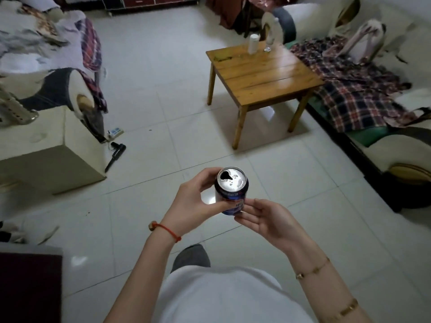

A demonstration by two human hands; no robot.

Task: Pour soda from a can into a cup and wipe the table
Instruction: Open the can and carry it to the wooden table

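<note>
While my left hand (198, 201) grips the dark blue can (231, 191) upright above the floor tiles, its silver top already open, my right hand (263, 221) cups its base, fingers loosely spread.

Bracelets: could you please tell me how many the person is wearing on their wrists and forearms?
3: a red string bracelet on the left wrist, a thin gold chain on the right wrist, and a gold bangle further up that forearm.

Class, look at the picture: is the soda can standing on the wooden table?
No, the soda can is held in the air by the left hand, with the wooden table farther off across the floor.
</note>
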